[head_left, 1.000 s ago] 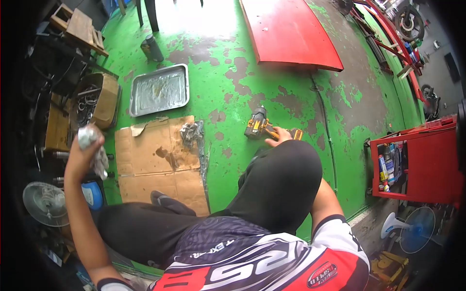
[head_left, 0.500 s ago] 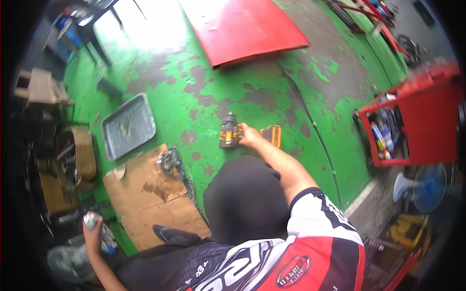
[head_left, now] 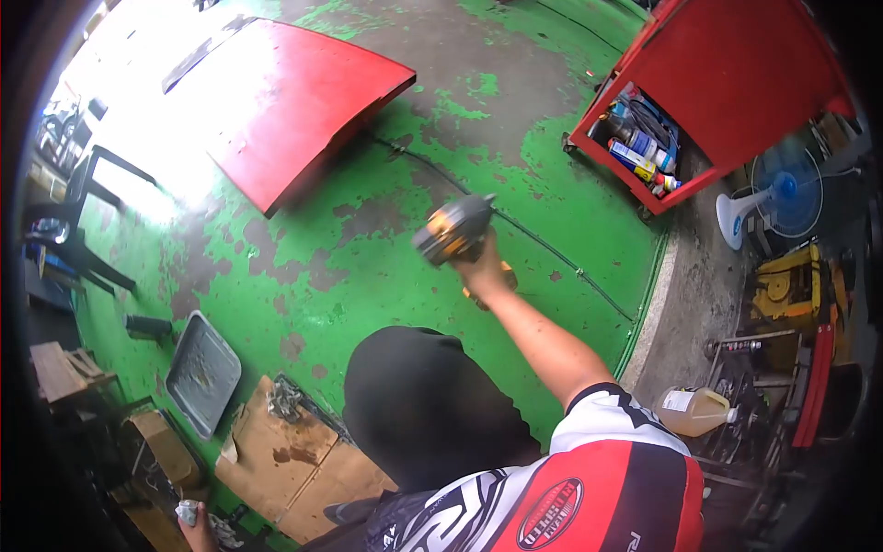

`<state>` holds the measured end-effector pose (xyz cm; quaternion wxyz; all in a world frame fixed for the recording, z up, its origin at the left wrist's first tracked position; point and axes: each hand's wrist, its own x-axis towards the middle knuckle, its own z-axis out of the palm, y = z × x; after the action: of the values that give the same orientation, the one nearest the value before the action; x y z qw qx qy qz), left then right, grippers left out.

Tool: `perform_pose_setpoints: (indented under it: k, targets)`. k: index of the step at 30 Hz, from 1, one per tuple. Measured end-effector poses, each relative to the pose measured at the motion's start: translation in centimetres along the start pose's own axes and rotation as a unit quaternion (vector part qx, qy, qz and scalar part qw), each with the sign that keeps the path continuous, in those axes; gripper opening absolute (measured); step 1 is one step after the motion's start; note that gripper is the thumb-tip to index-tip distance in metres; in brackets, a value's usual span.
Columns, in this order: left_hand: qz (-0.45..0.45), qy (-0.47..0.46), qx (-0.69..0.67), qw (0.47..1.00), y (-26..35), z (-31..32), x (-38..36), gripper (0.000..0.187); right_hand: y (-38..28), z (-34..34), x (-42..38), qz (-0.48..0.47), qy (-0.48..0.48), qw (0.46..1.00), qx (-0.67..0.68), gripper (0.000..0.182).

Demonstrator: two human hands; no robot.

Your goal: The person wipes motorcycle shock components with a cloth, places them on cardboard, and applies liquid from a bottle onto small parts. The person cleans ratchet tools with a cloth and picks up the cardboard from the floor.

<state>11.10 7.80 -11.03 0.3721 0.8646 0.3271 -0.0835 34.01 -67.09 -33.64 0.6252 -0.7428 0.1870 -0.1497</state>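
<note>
My right hand [head_left: 482,267] is wrapped round the grip of a black and yellow cordless drill [head_left: 455,228], held over the green floor with its nose toward the right. Motion blurs the drill a little. At the lower left, my left hand [head_left: 197,534] closes on a small whitish-grey thing [head_left: 189,511] whose kind I cannot make out. A dark-covered head [head_left: 432,405] fills the lower middle and covers part of the floor. Beside it lies a stained cardboard sheet [head_left: 322,478] with a crumpled, dirty grey piece [head_left: 287,397] on top.
A grey tray [head_left: 204,373] lies left of the cardboard. Farther off is a red panel [head_left: 303,92]. To the right stand a red cabinet [head_left: 727,83] with bottles, a blue-and-white fan [head_left: 782,189] and a jug [head_left: 694,411]. A cable [head_left: 543,244] crosses the floor.
My right hand has raised the drill and swung it to the right, its nose turning rightward. The view has turned right, bringing the cabinet nearer the middle. My left hand still grips the whitish-grey thing.
</note>
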Motion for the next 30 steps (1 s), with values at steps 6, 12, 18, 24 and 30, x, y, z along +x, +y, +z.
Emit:
perform_pose_setpoints:
  k: [6, 12, 18, 24, 30]
  targets:
    - [-0.021, -0.038, 0.171, 0.984, 13.7, 1.0, -1.5, 0.017, 2.0, -10.3, 10.6, -0.008, 0.273, 0.962, 0.021, 0.104]
    - [0.046, -0.013, 0.008, 0.999, 4.0, -2.1, 9.0, 0.026, 7.1, -19.3, 21.4, -0.075, 0.422, 0.903, 0.01, 0.106]
    - [0.036, -0.003, 0.148, 0.988, 14.7, 5.1, 12.9, 0.017, 8.8, -24.6, 28.4, -0.046, 0.517, 0.852, -0.066, 0.093]
    - [0.044, -0.08, 0.142, 0.986, 20.4, 14.7, 12.2, 0.017, 11.6, -26.5, 27.9, 0.023, 0.548, 0.832, -0.086, 0.096]
    - [0.024, -0.076, 0.136, 0.987, 20.6, 16.2, 10.1, 0.029, 11.8, -27.3, 26.6, 0.079, 0.503, 0.858, -0.068, 0.107]
